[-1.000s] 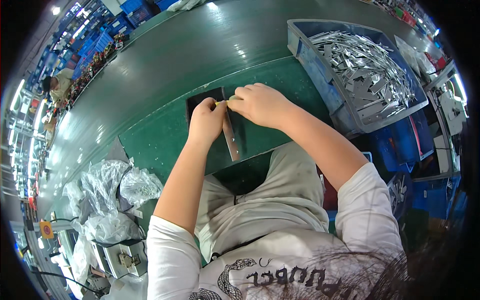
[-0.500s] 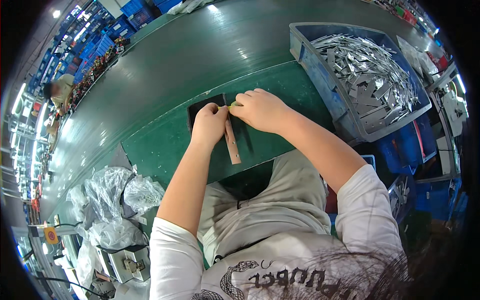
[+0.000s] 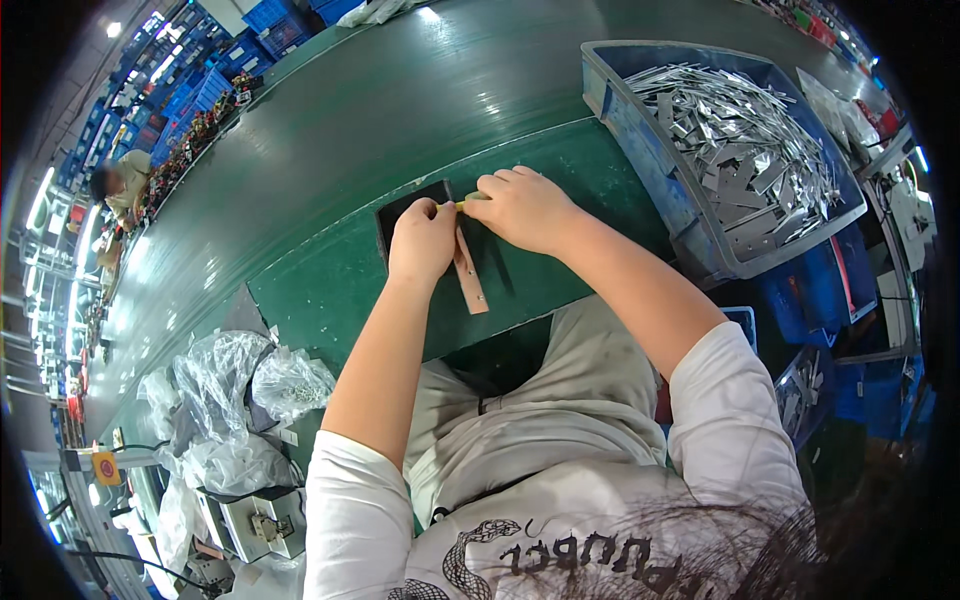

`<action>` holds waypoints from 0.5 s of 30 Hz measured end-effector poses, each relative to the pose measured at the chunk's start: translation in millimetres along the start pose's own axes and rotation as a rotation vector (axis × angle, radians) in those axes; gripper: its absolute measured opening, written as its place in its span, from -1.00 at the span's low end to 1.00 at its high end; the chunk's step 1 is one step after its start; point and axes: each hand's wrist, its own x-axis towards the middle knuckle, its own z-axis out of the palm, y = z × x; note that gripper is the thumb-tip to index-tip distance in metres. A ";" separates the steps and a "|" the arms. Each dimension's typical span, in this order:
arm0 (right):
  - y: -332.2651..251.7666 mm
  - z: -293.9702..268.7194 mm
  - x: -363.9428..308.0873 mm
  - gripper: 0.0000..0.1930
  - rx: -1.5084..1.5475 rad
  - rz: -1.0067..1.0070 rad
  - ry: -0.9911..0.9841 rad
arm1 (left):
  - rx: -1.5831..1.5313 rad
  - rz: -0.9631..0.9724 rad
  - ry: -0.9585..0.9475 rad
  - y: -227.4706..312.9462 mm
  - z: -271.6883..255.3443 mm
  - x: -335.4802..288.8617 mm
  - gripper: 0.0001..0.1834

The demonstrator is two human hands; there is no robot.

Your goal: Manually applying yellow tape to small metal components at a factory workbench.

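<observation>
My left hand [image 3: 423, 240] is closed on the upper end of a flat metal strip [image 3: 472, 285] with small holes, which slants down toward me with its lower end over the green table. My right hand [image 3: 522, 208] is closed in a pinch, its fingertips meeting those of my left hand. A small yellow-green piece [image 3: 461, 206] shows between the fingertips; its exact kind is too small to tell. Behind and partly under my left hand lies a shallow black tray [image 3: 432, 193], whose contents are mostly hidden.
At the right stands a large blue-grey bin [image 3: 655, 165] heaped with thin metal strips and plates [image 3: 745, 160]. Clear plastic bags [image 3: 225, 385] of parts lie at the left, above a metal fixture [image 3: 262, 525]. A wide dark belt [image 3: 400, 95] runs beyond the green table [image 3: 570, 160].
The strip's lower end has shifted slightly up and to the right. Both hands keep their grips, fingertips still together. The view has moved a little.
</observation>
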 end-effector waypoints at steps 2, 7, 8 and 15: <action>-1.8 2.7 1.7 -0.94 0.002 0.000 0.001 | -0.036 -0.009 -0.005 -5.5 1.9 3.8 -0.64; 2.9 8.0 0.4 -0.94 -0.009 0.008 -0.016 | -0.081 -0.077 0.000 -8.5 2.6 5.6 -0.66; 8.4 10.0 -2.1 -0.94 -0.035 0.043 -0.045 | -0.088 -0.086 -0.002 -7.7 1.9 5.7 -0.67; 14.5 6.1 -23.7 -0.90 -0.036 0.095 -0.078 | -0.194 -0.102 -0.027 6.9 -3.2 -3.5 -0.66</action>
